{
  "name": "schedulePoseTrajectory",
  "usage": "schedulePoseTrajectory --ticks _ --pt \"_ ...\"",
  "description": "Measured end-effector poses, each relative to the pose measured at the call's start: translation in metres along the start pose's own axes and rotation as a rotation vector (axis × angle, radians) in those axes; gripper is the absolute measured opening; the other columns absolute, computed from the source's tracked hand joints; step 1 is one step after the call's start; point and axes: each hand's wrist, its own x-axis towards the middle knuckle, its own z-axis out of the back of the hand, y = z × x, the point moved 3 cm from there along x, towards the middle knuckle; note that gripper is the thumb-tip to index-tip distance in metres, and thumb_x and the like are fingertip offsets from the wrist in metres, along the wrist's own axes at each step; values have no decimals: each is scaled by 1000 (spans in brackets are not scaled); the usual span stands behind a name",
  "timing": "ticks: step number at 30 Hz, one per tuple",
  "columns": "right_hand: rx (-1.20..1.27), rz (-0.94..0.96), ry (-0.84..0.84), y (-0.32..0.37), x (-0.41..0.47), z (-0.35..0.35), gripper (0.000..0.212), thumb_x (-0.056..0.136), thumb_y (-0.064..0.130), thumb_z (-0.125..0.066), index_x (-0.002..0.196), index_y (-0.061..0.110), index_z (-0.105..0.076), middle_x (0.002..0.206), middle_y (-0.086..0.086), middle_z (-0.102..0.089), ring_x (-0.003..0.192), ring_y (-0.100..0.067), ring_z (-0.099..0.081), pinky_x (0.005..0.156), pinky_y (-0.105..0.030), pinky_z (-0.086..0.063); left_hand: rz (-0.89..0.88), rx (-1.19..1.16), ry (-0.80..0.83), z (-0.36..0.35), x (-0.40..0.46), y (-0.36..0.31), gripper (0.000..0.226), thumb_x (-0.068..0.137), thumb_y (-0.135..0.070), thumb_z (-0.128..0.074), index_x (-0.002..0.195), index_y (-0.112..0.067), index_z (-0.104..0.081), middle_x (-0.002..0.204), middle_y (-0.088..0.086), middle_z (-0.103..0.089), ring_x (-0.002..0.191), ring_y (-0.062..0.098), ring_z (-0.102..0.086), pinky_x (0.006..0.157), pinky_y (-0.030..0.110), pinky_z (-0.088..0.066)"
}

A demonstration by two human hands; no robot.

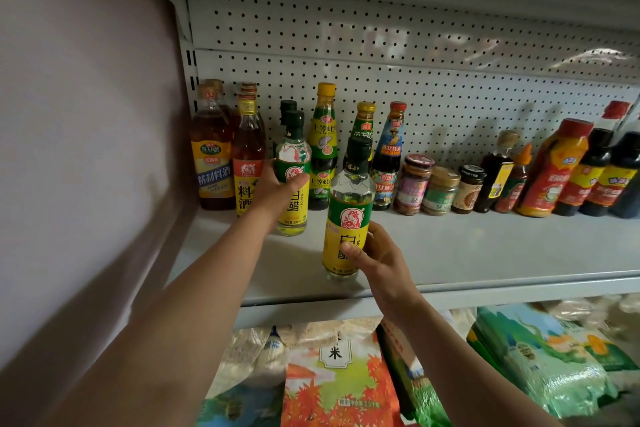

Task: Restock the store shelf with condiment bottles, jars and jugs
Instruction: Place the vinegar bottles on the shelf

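My left hand (273,189) grips one vinegar bottle (292,180) standing far left on the shelf (485,246); my right hand (375,253) grips a second (348,215) near the front edge. Risk: the second could tip off the edge or knock the row behind. Count: three jars (440,189) and roughly fifteen bottles.

We reach both bare arms forward: our left hand (277,189) seemingly curls round something, our right hand (375,253) grips, thumb forward.
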Motion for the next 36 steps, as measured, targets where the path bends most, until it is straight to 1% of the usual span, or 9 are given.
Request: schedulePoseTrajectory --ticks 4,11,15,17,20,24,28,33,36 --pt "-14 1 10 0 -2 1 54 85 23 -76 134 10 -56 122 -10 -71 117 -28 -65 100 -44 -53 -4 12 -43 -2 -4 0 60 85 -32 -73 138 -25 -46 128 1 -61 114 23 -60 100 45 -47" --pt "-116 38 -42 2 -4 1 42 85 30 -75 125 20 -66 116 -5 -73 115 -28 -65 98 -42 -54 44 128 -190 -2 -17 -1 63 84 -41 -73 136 -17 -48 130 4 -61 115 25 -60 91 36 -47" --pt "-158 31 -42 2 -5 2 36 90 25 -75 125 22 -66 114 -1 -74 113 -21 -66 92 -34 -56 -194 200 -360 3 -47 -17 52 86 -42 -72 124 -10 -54 119 3 -65 102 13 -60 73 16 -38" --pt "-163 31 -44 0 -4 3 43 88 26 -76 129 22 -63 113 0 -74 110 -17 -67 87 -29 -56 -287 187 -394 5 -61 -37 48 87 -41 -70 124 -14 -56 120 -2 -63 106 9 -57 80 16 -38" --pt "-134 16 -59 0 -3 1 62 78 35 -79 134 25 -55 112 -3 -73 106 -15 -69 82 -30 -58 -335 173 -220 2 -76 -73 48 88 -47 -67 129 -25 -56 121 -11 -63 108 2 -59 88 22 -45" --pt "-142 5 -29 -1 7 -11 50 82 26 -80 126 26 -56 110 -4 -74 104 -16 -70 81 -28 -57 -395 221 48 -10 -86 -109 50 86 -42 -72 131 -44 -53 118 -14 -66 102 -4 -63 90 24 -51" --pt "-193 -2 -10 -9 23 -26 46 83 26 -83 122 22 -58 111 -3 -74 106 -18 -70 89 -40 -59 -431 357 -6 -4 -79 -120 45 83 -28 -77 121 -46 -61 115 -6 -69 102 8 -66 93 35 -55" --pt "-274 -15 22 -9 42 -38 43 83 28 -83 116 24 -57 110 -2 -74 103 -16 -70 93 -42 -58 -433 467 -51 7 -69 -125 30 85 -17 -75 112 -30 -68 98 -14 -63 87 -3 -59 73 12 -45" --pt "-282 -7 29 -6 48 -45 37 83 24 -83 108 32 -56 107 3 -74 100 -13 -70 88 -33 -58 -434 492 -76 12 -62 -126 28 84 -15 -76 110 -24 -69 95 -15 -61 89 1 -61 75 14 -48"
